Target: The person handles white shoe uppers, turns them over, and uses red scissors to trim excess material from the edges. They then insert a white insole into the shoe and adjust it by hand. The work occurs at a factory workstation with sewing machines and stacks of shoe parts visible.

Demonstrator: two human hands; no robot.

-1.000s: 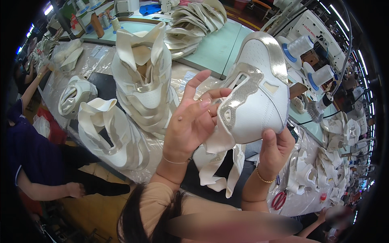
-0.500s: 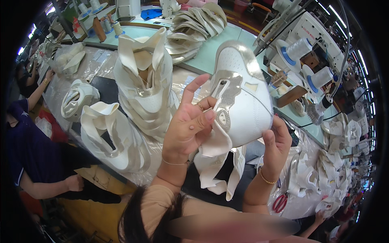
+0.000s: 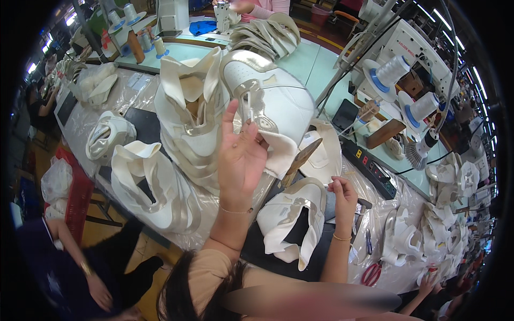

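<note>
My left hand grips a white shoe upper with shiny gold trim by its collar side, thumb and fingers closed, index finger raised. The upper hangs toe away from me, beside a tall stack of similar uppers. Lower and to the right is my right hand, its fingers curled together; whether they hold anything is hidden. Near its fingertips another upper lies on a dark board, opening toward me. Behind that, a brown pointed piece stands in front of a further white upper.
A shorter stack of uppers stands left. Thread cones, a power strip and a brush-ended lamp-like fitting are at right. Red-handled scissors lie near right. Co-workers sit across the table and stand at lower left.
My left hand has carried the upper left, toward the tall stack. My right hand has let go of it and dropped beside the upper on the board. The co-worker at left has shifted lower.
</note>
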